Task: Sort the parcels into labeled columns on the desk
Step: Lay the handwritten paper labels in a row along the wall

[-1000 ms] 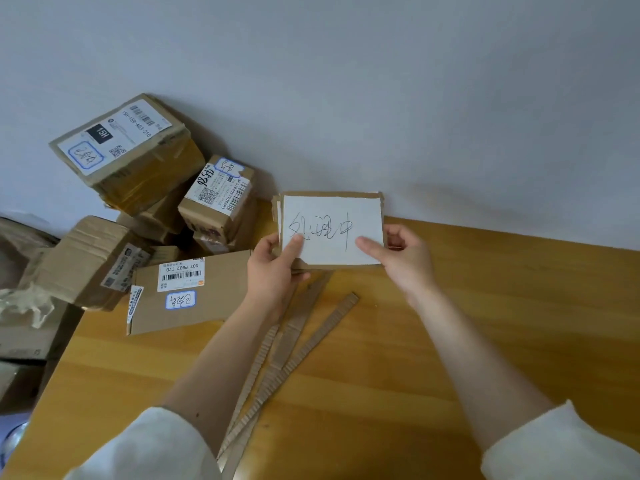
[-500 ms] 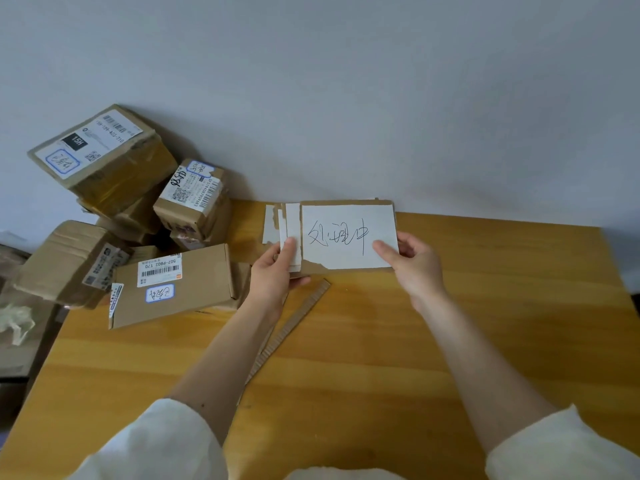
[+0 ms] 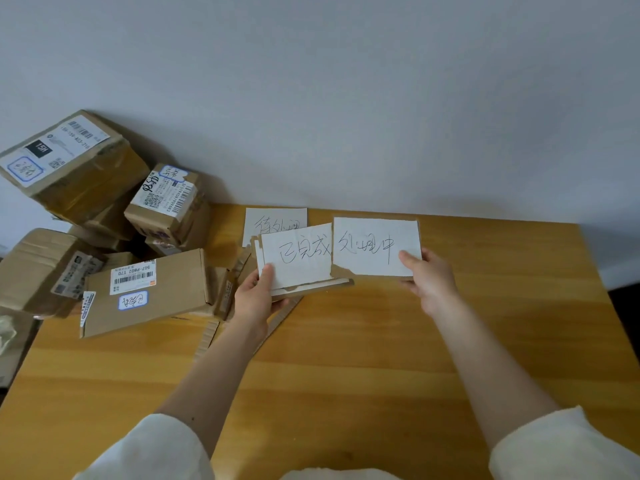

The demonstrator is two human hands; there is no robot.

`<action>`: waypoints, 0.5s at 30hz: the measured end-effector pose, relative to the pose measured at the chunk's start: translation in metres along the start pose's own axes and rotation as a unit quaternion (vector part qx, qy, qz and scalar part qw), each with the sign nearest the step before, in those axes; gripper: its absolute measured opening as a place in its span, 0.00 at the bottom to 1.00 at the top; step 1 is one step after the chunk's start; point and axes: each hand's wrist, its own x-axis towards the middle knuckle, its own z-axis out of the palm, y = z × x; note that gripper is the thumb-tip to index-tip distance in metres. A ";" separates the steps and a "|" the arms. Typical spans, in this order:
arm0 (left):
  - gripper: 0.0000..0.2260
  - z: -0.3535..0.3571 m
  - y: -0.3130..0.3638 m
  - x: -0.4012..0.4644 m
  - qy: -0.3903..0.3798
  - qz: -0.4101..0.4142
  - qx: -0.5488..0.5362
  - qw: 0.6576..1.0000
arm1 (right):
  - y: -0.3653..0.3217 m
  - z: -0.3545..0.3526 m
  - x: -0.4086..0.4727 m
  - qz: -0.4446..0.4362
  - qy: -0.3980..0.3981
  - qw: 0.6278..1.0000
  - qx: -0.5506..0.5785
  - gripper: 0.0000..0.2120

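Observation:
My right hand pinches a handwritten white label card on cardboard backing by its right corner, held just above the wooden desk. Gripped in my left hand is a small stack of label cards, with writing showing on the top one. A third label card lies flat on the desk behind them, near the wall. Several brown cardboard parcels with shipping labels are piled at the desk's left end; a flat one lies nearest my left hand.
A taped box leans against the wall at far left, and a smaller box sits beside it. Cardboard strips lie on the desk under my left forearm. The desk's right edge is near.
My right hand has drawn the top card off the stack and moved it right. This uncovers the card beneath in my left hand and another lying behind.

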 end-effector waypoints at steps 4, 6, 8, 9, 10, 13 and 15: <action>0.05 0.005 -0.003 0.008 0.050 -0.008 -0.002 0.999 | -0.004 -0.010 0.023 0.045 0.066 0.994 0.076 0.13; 0.04 0.008 -0.004 0.013 0.074 -0.005 -0.005 0.997 | -0.006 -0.014 0.035 0.047 0.088 0.991 0.086 0.16; 0.05 0.010 -0.003 0.018 0.094 -0.001 -0.003 0.996 | -0.006 -0.015 0.047 0.042 0.091 0.992 0.076 0.19; 0.06 0.011 -0.002 0.020 0.103 -0.001 0.000 0.995 | -0.005 -0.014 0.053 0.040 0.092 0.993 0.065 0.20; 0.07 0.012 -0.002 0.023 0.111 -0.003 0.003 0.994 | -0.005 -0.012 0.059 0.038 0.093 0.993 0.055 0.21; 0.12 0.016 0.000 0.032 0.125 -0.010 0.011 0.992 | -0.002 -0.006 0.074 0.028 0.089 0.995 0.030 0.27; 0.14 0.019 0.001 0.038 0.130 -0.011 0.014 0.991 | 0.000 0.000 0.083 0.022 0.083 0.996 0.005 0.28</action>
